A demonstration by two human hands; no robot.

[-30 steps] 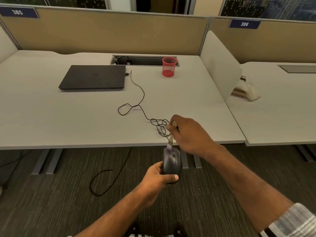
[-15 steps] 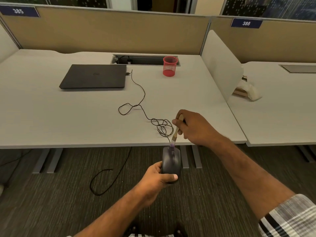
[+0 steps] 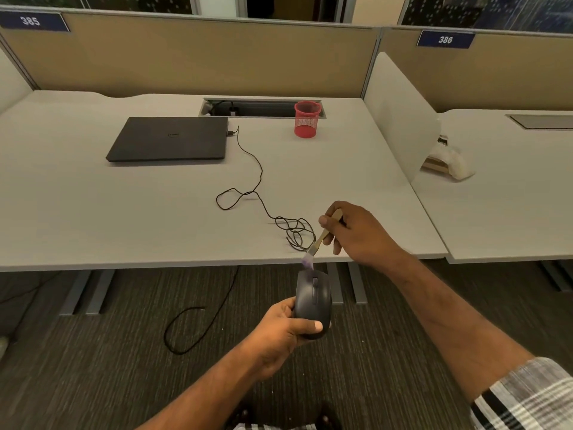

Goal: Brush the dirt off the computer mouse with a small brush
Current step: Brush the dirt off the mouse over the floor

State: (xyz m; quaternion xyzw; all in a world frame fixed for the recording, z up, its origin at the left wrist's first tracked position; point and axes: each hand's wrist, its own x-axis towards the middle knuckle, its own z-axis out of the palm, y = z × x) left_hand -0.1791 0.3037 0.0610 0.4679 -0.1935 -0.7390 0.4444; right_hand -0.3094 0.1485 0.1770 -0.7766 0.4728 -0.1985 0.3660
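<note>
Pale grey worktop (image 3: 124, 212) carries a closed black laptop (image 3: 169, 138). Your left hand (image 3: 279, 333) grips the dark grey computer mouse (image 3: 312, 301) off the worktop's edge. Your right hand (image 3: 356, 231), closed on the small wooden-handled brush (image 3: 322, 235), has pulled back; bristles now only at the mouse's front tip, so the stroke looks finished, repeat.

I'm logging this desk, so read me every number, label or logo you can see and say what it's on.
"385": white digits on the blue plate at the left partition's top edge.
"386": white digits on the blue plate on the right partition.
Laptop: round lid logo, too small to read.
Packet on the neighbouring desk: dark label, too blurred to read.
Mouse and brush: no text visible.
</note>
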